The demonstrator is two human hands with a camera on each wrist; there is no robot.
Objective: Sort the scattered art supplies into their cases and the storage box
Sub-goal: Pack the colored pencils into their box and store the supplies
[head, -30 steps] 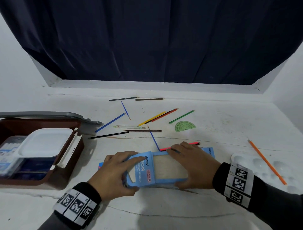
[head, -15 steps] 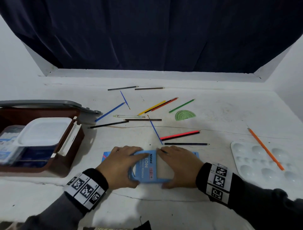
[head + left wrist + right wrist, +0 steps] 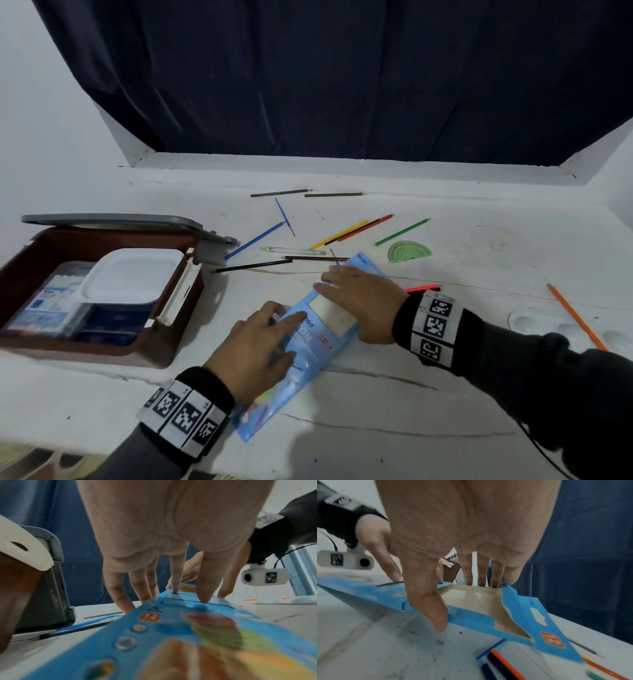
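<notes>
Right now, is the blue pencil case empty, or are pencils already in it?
Apparently empty: the blue pencil case shows only bare beige lining through its window, and coloured pencils lie scattered on the table. Its covered end cannot be seen.

dark navy curtain [image 3: 342, 78] hangs across the back, above a white ledge [image 3: 342, 162]. white walls [image 3: 41, 102] on both sides. white tabletop [image 3: 376, 394], scuffed, with thin dark cracks running across the near part.
</notes>
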